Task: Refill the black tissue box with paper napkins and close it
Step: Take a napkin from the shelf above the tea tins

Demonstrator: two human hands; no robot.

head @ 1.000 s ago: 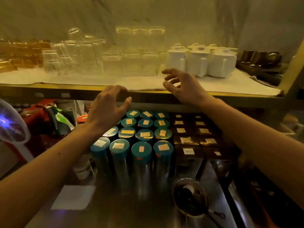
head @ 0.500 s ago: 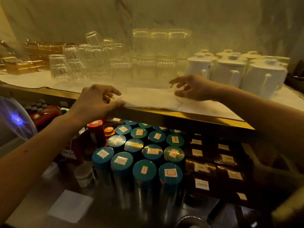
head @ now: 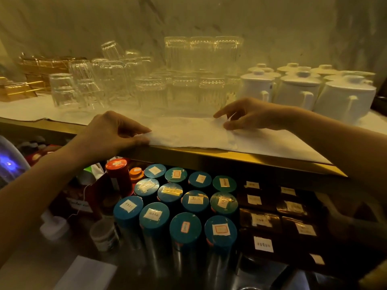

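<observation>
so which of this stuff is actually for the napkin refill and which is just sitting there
For the job: white paper sheet on the shelf edge; left hand and right hand, holding its ends. No black tissue box in view.

Lying about: drinking glasses, white lidded pots, blue-lidded tins, red tin, dark labelled boxes.

A café or restaurant service station: a shelf (head: 209, 158) crowded with upturned glasses (head: 88, 86) and white teapots (head: 297, 88), labelled tea tins (head: 184, 227) ranked below.
</observation>
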